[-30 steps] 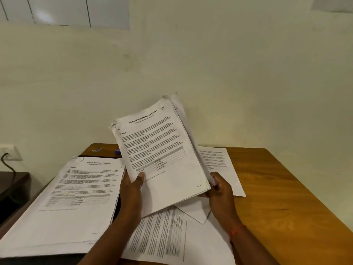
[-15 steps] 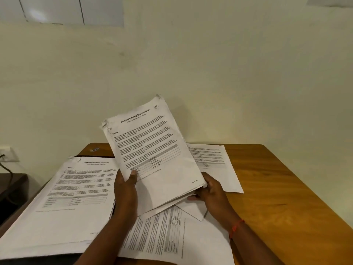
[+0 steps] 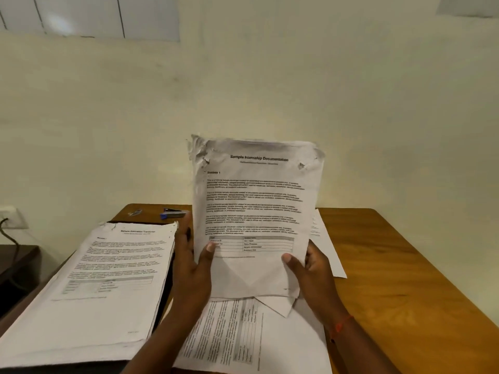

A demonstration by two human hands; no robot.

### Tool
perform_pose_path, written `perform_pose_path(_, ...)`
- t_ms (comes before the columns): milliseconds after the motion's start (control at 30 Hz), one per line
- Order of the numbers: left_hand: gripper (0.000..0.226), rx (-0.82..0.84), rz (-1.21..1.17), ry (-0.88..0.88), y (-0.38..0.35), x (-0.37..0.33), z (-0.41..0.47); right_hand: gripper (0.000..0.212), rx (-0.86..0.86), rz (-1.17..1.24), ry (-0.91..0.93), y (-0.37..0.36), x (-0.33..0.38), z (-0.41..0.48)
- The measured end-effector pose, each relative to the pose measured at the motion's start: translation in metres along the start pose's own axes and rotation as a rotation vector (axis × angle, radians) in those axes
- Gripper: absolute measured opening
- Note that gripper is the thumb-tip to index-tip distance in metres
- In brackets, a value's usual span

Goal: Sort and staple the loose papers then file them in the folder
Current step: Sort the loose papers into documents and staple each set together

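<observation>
I hold a bundle of printed sheets [image 3: 256, 211] upright above the table, its top corners torn and crumpled. My left hand [image 3: 193, 268] grips its left edge, thumb on the front. My right hand [image 3: 313, 273] grips the right edge the same way. A thick stack of papers [image 3: 97, 287] lies at the left on a dark folder [image 3: 168, 279], of which only an edge shows. More loose sheets [image 3: 243, 338] lie flat under my hands. A blue stapler [image 3: 172, 212] rests at the table's far edge.
The wooden table [image 3: 391, 279] stands against a pale wall. Another sheet [image 3: 326, 249] lies behind the held bundle at the right. A small metal clip [image 3: 135, 212] sits beside the stapler. A dark side table [image 3: 16, 263] and a wall socket [image 3: 10, 215] are at the far left.
The bundle was tilted to the left and fanned at the back; now it stands square and upright. My right hand has shifted from the bottom corner to the right edge.
</observation>
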State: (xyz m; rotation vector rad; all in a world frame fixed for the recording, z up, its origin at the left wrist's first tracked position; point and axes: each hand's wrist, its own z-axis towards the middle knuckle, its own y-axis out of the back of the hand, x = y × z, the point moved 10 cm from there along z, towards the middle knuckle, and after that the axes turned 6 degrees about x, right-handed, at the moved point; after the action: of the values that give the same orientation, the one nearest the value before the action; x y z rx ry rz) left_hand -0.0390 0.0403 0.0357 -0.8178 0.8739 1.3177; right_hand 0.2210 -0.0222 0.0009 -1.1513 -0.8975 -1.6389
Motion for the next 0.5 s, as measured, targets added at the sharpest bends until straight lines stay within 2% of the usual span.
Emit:
perform_pose_path(167, 0.039, 0.021, -0.041, -0.006, -0.005, -0.011, -0.005, 0.049, -0.042, 0.045, 0.034, 0.007, 0.012, -0.004)
perform_pose_path(300, 0.020, 0.023, -0.077, 0.028, -0.006, -0.011, -0.005, 0.045, -0.041, 0.101, 0.038, 0.008, 0.016, -0.003)
perform_pose_path(500, 0.024, 0.017, -0.120, 0.081, -0.011, -0.009, -0.010, 0.049, -0.033, 0.112, 0.022, 0.003, 0.013, -0.008)
